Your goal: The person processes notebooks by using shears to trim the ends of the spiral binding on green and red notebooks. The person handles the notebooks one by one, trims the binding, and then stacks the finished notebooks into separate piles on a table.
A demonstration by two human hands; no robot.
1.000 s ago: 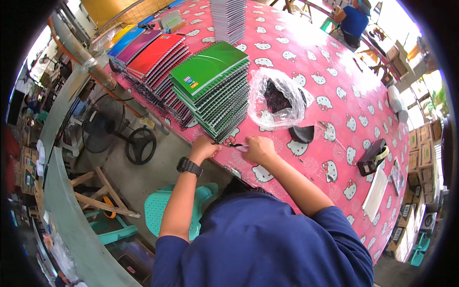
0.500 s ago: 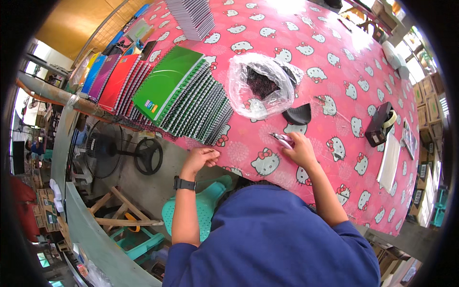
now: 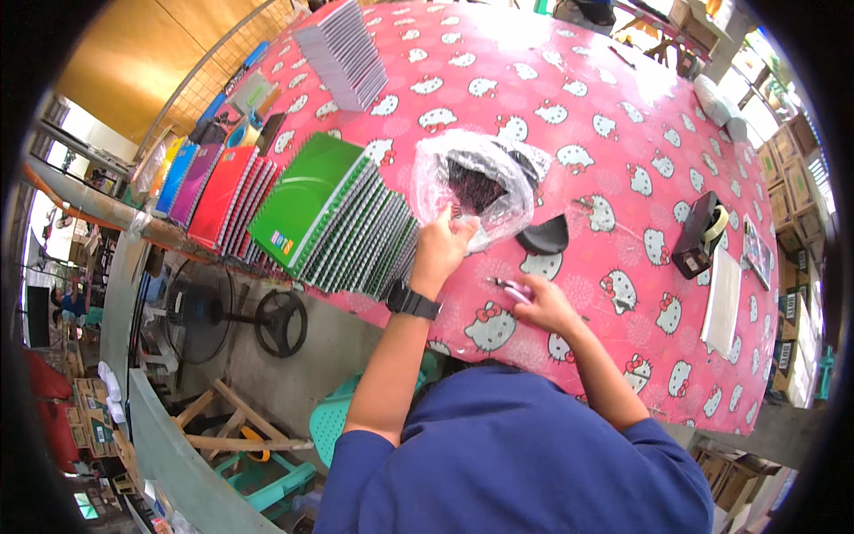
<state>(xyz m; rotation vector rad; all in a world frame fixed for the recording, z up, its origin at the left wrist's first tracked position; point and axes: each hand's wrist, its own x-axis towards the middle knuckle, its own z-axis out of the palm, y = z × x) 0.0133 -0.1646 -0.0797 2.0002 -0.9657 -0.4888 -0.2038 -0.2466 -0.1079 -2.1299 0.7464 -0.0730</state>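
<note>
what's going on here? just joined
A person in a blue shirt sits at a table with a pink cartoon-cat tablecloth. The left hand reaches into a clear plastic bag of dark small parts. The right hand rests on the cloth holding a small pink tool. A fanned row of green spiral-bound notebooks lies to the left, a black tape dispenser to the right.

Table (image 3: 623,133), pink cat-print cloth. Notebook row (image 3: 329,222) at 9 o'clock; grey stack (image 3: 342,53) at 11; plastic bag (image 3: 476,182) centre; tape dispenser (image 3: 703,236) at 3.
</note>
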